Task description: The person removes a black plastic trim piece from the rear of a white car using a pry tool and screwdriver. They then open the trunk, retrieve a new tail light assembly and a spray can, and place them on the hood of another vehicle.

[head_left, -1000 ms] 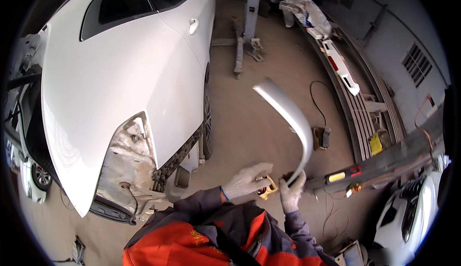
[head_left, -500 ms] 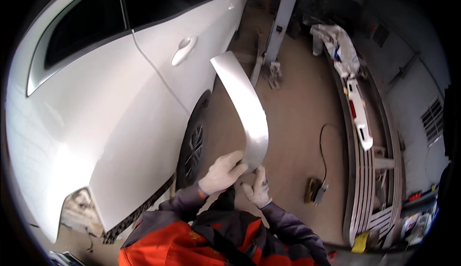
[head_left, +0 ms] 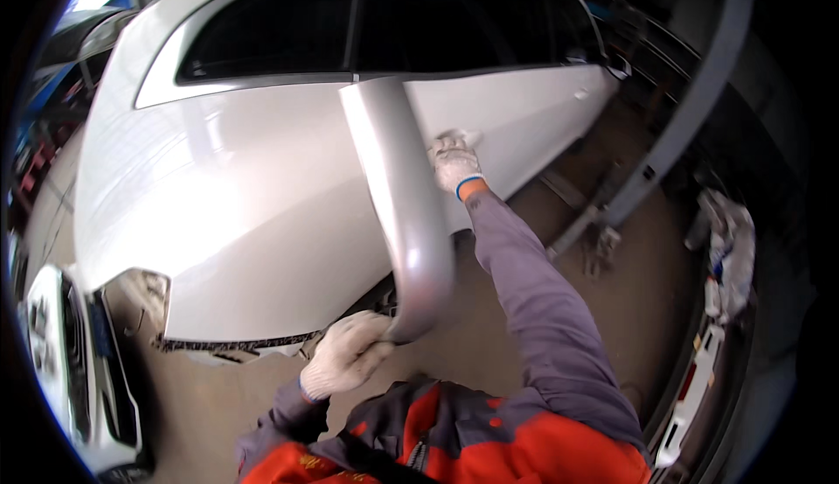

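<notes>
My left hand (head_left: 348, 355), in a whitish knitted work glove, grips the lower end of a long curved silver-white trim panel (head_left: 411, 213). The panel stands upright in front of the car, curving toward me at the bottom, and covers part of the car's side. My right arm is stretched forward, its gloved right hand (head_left: 456, 166) at the door handle (head_left: 470, 138) with fingers bent over it. The white car (head_left: 253, 187) fills the middle and left of the view, its door seemingly closed. Behind the panel, the wheel is hidden.
A grey lift post (head_left: 690, 108) rises at the right. Along the right edge, a white bumper-like part (head_left: 690, 396) and crumpled plastic sheeting (head_left: 731, 243) lie on a rack. A removed white bumper (head_left: 74, 370) stands at the lower left, near the car's cut-away lower corner (head_left: 144, 290).
My view has turned left toward the car. My right hand has left the panel and reached to the door handle; my left hand keeps holding the panel, now beside the car.
</notes>
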Demonstrator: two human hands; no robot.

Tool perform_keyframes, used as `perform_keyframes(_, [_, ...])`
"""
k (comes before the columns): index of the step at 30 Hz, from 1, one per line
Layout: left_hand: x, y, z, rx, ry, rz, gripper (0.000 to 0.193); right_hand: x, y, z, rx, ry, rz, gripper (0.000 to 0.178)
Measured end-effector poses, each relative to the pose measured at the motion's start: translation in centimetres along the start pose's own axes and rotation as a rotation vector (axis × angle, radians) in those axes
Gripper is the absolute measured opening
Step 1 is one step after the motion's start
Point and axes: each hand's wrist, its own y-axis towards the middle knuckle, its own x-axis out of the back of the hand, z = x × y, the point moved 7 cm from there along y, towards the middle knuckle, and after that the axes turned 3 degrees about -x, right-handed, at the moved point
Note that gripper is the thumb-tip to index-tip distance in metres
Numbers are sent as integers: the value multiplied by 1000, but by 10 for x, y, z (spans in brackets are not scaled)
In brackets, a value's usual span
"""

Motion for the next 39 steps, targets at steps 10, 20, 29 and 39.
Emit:
perform_keyframes(10, [-14, -95, -77, 452, -311, -590, 29, 19, -65, -70, 181, 35, 126, 46])
perform_keyframes(20, [-162, 9, 23, 592, -261, -261, 38, 97, -354, -373, 251, -14, -119, 47])
perform_keyframes(29, [-245, 161, 187, 756, -267, -173, 42, 130, -606, -690, -674, 398, -443, 51])
perform_keyframes(39, [-231, 447, 493, 688, -624, -442, 41, 139, -565, -652, -1168, -334, -788, 47])
